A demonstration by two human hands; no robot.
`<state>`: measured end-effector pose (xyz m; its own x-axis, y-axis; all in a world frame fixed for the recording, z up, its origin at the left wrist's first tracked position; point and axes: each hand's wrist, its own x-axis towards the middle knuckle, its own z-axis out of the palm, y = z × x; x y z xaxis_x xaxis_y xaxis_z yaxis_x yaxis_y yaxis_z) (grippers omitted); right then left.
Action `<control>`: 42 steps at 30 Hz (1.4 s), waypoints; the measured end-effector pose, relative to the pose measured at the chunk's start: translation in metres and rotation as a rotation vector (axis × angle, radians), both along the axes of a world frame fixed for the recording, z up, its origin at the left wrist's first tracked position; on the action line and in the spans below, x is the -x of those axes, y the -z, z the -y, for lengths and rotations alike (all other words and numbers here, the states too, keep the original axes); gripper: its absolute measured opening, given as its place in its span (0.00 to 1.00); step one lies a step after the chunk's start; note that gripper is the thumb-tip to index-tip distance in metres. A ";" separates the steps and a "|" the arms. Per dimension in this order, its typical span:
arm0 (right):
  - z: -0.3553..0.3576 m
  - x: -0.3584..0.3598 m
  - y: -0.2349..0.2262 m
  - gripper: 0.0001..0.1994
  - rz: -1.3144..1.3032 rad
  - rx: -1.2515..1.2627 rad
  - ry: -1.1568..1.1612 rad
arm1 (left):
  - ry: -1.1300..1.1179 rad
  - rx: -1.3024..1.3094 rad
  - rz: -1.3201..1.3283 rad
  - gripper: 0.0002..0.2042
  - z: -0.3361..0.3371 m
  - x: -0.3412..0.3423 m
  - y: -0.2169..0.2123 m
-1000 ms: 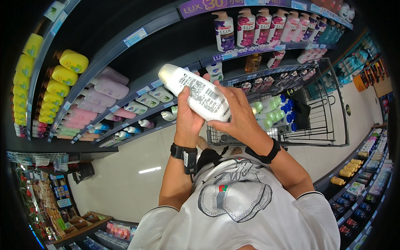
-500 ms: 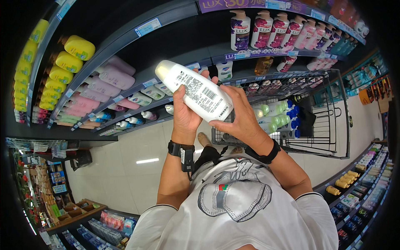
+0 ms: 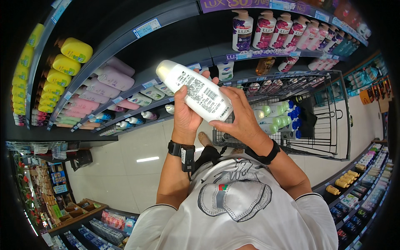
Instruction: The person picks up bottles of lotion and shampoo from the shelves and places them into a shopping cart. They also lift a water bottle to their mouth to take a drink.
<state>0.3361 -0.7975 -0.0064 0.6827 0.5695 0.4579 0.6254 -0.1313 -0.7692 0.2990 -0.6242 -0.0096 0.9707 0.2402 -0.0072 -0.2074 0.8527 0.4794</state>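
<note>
A white bottle [image 3: 203, 94] with a pale yellow cap lies tilted across both hands, its cap up at the left. Its back label, with small print and a barcode, faces me. My left hand [image 3: 187, 109] is closed round the middle of the bottle, thumb in front and fingertips showing past the upper edge. At the base end my right hand [image 3: 241, 113] grips the bottle, fingers along the upper side and thumb under the lower corner. Right behind that hand stands a wire shopping cart [image 3: 318, 143] with several green-capped and blue-capped bottles [image 3: 275, 118] in it.
Ahead runs a dark shelf [image 3: 183, 35] with pump bottles [image 3: 266, 31] at the right. Yellow bottles [image 3: 66, 66] and purple bottles [image 3: 114, 78] fill the left shelves. Behind me at the right is another stocked shelf [image 3: 350, 196]. A pale tiled floor [image 3: 112, 175] lies below.
Both hands keep the same hold on the bottle. The shelves and cart have shifted very slightly in the picture; otherwise little differs.
</note>
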 end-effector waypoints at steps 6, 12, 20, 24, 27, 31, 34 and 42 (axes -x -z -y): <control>-0.007 -0.005 0.005 0.45 -0.015 0.014 0.001 | 0.003 -0.030 -0.024 0.31 -0.009 -0.004 0.007; -0.016 -0.008 0.010 0.46 -0.031 0.043 -0.005 | -0.001 -0.047 -0.048 0.31 -0.018 -0.005 0.011; -0.040 -0.011 0.017 0.51 -0.164 0.192 -0.047 | -0.026 -0.073 -0.206 0.25 -0.029 -0.005 0.013; -0.055 -0.017 0.033 0.52 -0.365 0.307 -0.076 | -0.007 -0.194 -0.325 0.30 -0.039 -0.012 0.029; -0.056 -0.027 0.041 0.45 -0.548 0.173 -0.219 | 0.016 -0.450 -0.442 0.37 -0.050 -0.008 0.033; -0.056 -0.038 0.052 0.39 -1.118 -0.065 -0.488 | 0.102 -0.605 -0.459 0.36 -0.079 0.005 0.038; -0.065 -0.041 0.055 0.40 -1.427 -0.271 -0.646 | 0.156 -0.497 -0.428 0.32 -0.096 0.011 0.045; -0.095 -0.036 0.075 0.38 -1.608 -0.254 -0.791 | 0.157 -0.279 -0.416 0.29 -0.122 0.016 0.072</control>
<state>0.3725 -0.7027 -0.0819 0.1309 0.9737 -0.1865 -0.8198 0.0005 -0.5726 0.2825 -0.5022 -0.0814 0.9240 0.1400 -0.3559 0.1687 0.6860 0.7077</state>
